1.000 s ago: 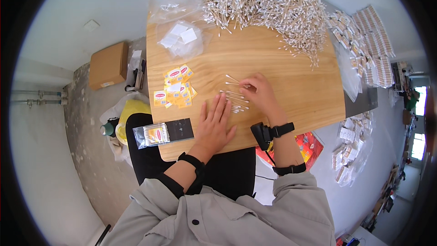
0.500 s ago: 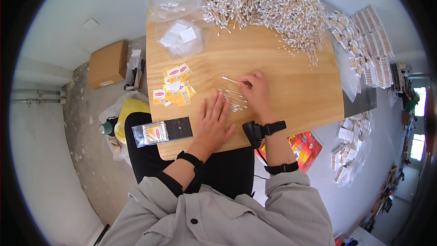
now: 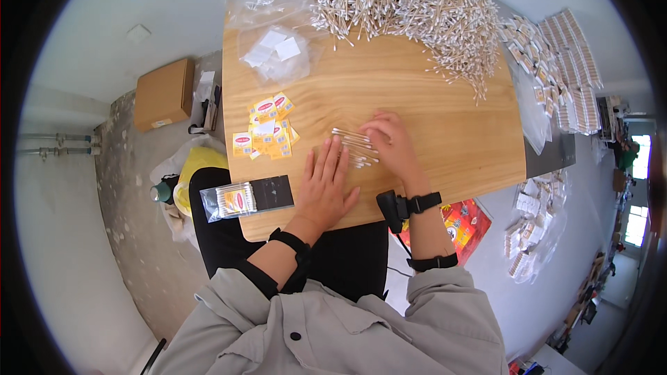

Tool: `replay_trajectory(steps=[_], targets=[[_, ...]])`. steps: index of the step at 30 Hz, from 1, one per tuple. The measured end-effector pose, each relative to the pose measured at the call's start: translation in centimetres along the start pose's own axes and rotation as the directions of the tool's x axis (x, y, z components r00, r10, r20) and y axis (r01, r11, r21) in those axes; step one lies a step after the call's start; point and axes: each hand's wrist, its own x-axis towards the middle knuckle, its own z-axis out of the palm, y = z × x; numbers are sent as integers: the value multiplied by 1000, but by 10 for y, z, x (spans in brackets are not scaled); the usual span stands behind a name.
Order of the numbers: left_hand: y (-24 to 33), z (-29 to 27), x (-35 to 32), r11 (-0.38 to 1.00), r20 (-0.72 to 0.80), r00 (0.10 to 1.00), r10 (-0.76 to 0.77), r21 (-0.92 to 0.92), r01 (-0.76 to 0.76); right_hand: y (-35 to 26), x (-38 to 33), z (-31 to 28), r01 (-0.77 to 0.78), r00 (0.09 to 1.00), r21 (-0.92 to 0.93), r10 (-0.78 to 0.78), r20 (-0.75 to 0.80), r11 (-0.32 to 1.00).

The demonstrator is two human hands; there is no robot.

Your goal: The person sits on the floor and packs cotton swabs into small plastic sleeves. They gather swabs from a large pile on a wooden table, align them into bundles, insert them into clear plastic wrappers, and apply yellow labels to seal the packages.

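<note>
A small row of cotton swabs (image 3: 358,144) lies on the wooden table in front of me. My left hand (image 3: 325,184) rests flat on the tabletop, its fingers stretched out and their tips against the left ends of the swabs. At the row's far side, my right hand (image 3: 393,144) has its fingers curled and pinched at the right end of the topmost cotton swab (image 3: 347,133). That swab's right tip is hidden by the fingers. Left of my hands, yellow-and-white printed cards (image 3: 267,128) lie in a loose, overlapping pile.
A large heap of cotton swabs (image 3: 410,7) covers the far table. Clear bags (image 3: 267,0) and white cards (image 3: 286,48) sit far left. A bagged swab pack (image 3: 236,201) lies at the near-left edge. Stacked swab packs (image 3: 570,69) stand right; a cardboard box (image 3: 164,94) is left.
My right hand has brought a cotton swab down and nearer, from apart beyond the row to beside it. My left hand has stayed almost in place.
</note>
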Motion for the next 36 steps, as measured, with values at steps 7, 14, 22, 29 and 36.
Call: replay_trajectory(steps=[7,14,22,29,36], targets=[[-2,-3,1,994,-80,995,-56,-100,48,-21,-24,20,-209,843,571,442,-307,794],[-10,-18,46,991,0,992,125,-36,-125,-19,-40,36,-141,795,662,482,-368,736],[-10,-7,13,994,65,994,93,-61,-89,-26,-45,44,-141,851,666,434,-297,733],[-1,-9,-2,994,-40,996,-78,-79,75,-31,-45,49,-114,875,698,405,-266,707],[-11,-7,11,988,52,989,135,-80,-131,-39,-47,53,-122,892,728,397,-218,675]])
